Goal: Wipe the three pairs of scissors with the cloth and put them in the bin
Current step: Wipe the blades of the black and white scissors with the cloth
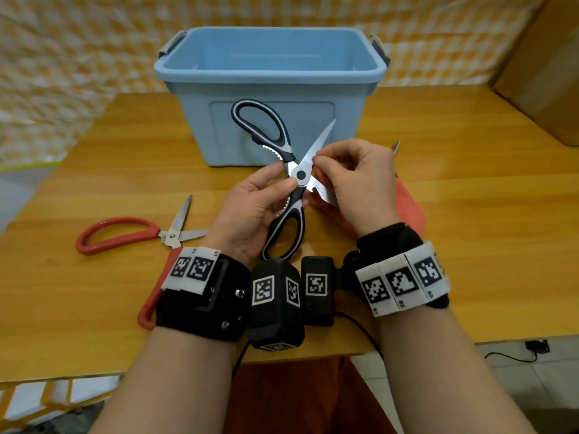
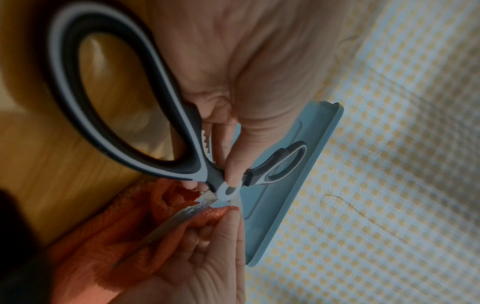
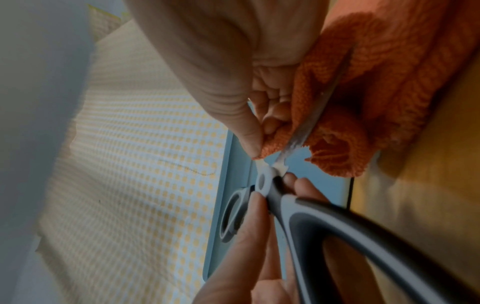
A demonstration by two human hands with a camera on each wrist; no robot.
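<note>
Pinching the black scissors (image 1: 297, 175) at the pivot with my left hand (image 1: 250, 208), blades spread wide above the table (image 1: 470, 183) before the bin (image 1: 272, 67); my right hand (image 1: 357, 180) pinches the orange cloth (image 2: 103, 246) around one blade. Red scissors (image 1: 131, 233) lie left.

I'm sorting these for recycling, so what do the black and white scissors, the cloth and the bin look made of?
Black and white scissors: shiny, reflective blades, likely steel; matte handles, probably plastic or rubber. Cloth: orange, looped fuzzy weave, perhaps microfibre. Bin: smooth moulded pale blue plastic, by its look.
</note>
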